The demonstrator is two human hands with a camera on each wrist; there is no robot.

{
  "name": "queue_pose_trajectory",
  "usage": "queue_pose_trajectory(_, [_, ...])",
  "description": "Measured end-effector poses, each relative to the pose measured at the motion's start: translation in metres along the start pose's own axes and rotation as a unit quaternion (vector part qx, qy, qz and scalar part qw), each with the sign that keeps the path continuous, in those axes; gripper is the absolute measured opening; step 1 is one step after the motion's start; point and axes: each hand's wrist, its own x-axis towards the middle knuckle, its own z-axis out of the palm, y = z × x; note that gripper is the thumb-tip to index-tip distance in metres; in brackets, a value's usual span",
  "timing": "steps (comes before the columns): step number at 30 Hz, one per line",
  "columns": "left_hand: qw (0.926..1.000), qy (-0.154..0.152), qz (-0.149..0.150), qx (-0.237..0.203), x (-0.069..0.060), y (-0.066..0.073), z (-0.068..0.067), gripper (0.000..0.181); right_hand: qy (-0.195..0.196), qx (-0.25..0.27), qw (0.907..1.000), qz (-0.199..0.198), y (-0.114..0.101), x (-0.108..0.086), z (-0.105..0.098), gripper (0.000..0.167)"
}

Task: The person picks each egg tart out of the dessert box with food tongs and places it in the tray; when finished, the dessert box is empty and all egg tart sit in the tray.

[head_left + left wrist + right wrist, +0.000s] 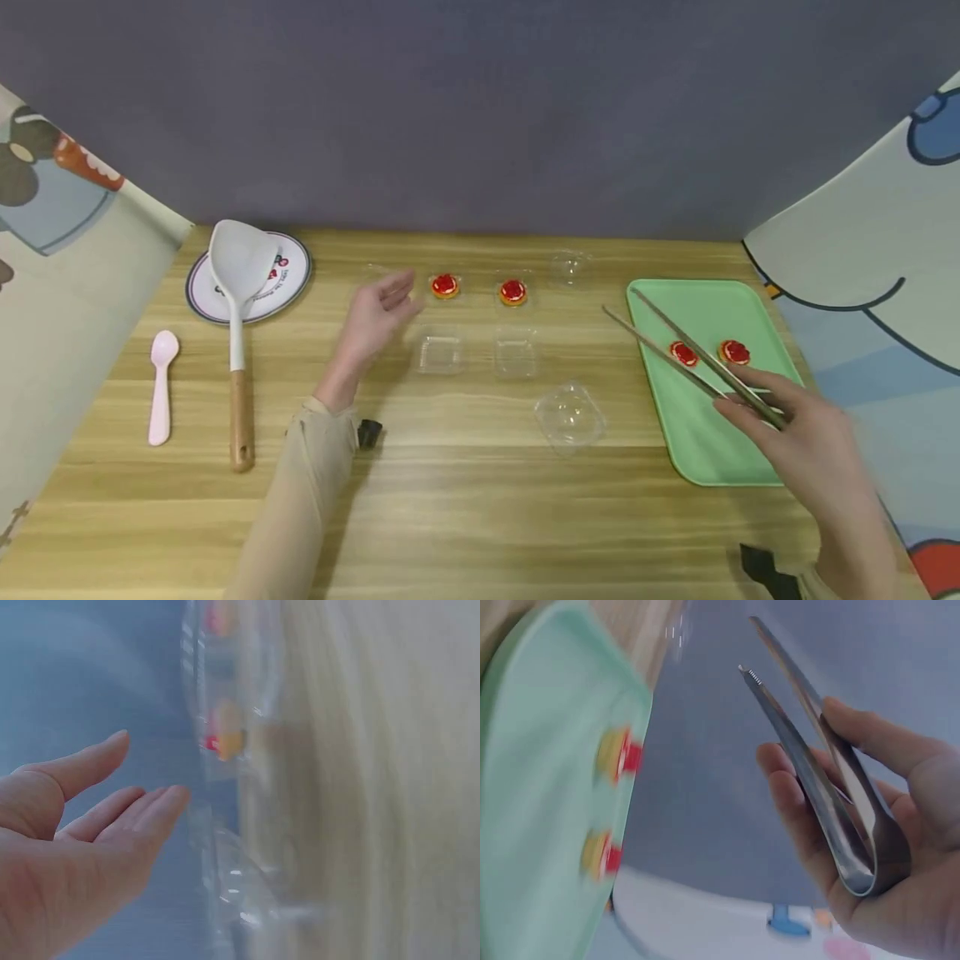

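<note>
Metal tongs (821, 772) are held in my right hand (798, 433), over the green tray (727, 454). The tong tips stand apart with nothing between them. On that tray sit two small red-topped tarts, one tart (683, 353) left of the other tart (733, 352). My left hand (378, 312) hovers above the table with its fingers loosely extended, holding nothing. Just right of it, one red-topped tart (445, 287) sits in a clear plastic container, and another tart (513, 292) sits in the container beside it.
Two clear containers, a left one (439, 353) and a right one (515, 353), lie nearer me. Clear domed pieces, one (572, 268) at the back and one (570, 417) nearer, lie rightward. Leftward are a plate (296, 271), a white spatula (238, 258) and a pink spoon (161, 387).
</note>
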Motion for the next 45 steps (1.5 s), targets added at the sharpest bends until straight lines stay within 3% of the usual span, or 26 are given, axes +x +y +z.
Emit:
queue_pose_trajectory(4, [0.9989, -0.008, -0.032, -0.032, 0.015, -0.009, -0.004, 0.065, -0.014, 0.014, 0.9969, -0.076, -0.029, 0.019, 0.017, 0.049])
queue_pose_trajectory(11, [0.9963, -0.033, -0.068, -0.041, 0.032, -0.015, -0.004, 0.073, -0.057, 0.026, 0.9857, -0.156, -0.076, 0.053, 0.047, 0.044])
queue_pose_trajectory(20, [0.9942, -0.052, -0.082, -0.045, 0.044, -0.013, 0.001, 0.076, -0.107, 0.008, 0.9792, -0.172, -0.116, 0.094, 0.085, 0.039])
queue_pose_trajectory(30, [0.9926, -0.061, -0.092, -0.049, 0.048, -0.014, 0.006, 0.076, -0.114, -0.031, 0.976, -0.183, -0.132, 0.116, 0.114, 0.041])
queue_pose_trajectory(37, [0.9922, -0.054, -0.103, -0.045, 0.044, -0.013, 0.009, 0.076, -0.135, -0.053, 0.9712, -0.189, -0.138, 0.123, 0.114, 0.043])
queue_pose_trajectory(45, [0.9945, -0.04, -0.093, -0.028, 0.039, -0.013, 0.013, 0.074, -0.175, -0.082, 0.9609, -0.198, -0.151, 0.137, 0.101, 0.046])
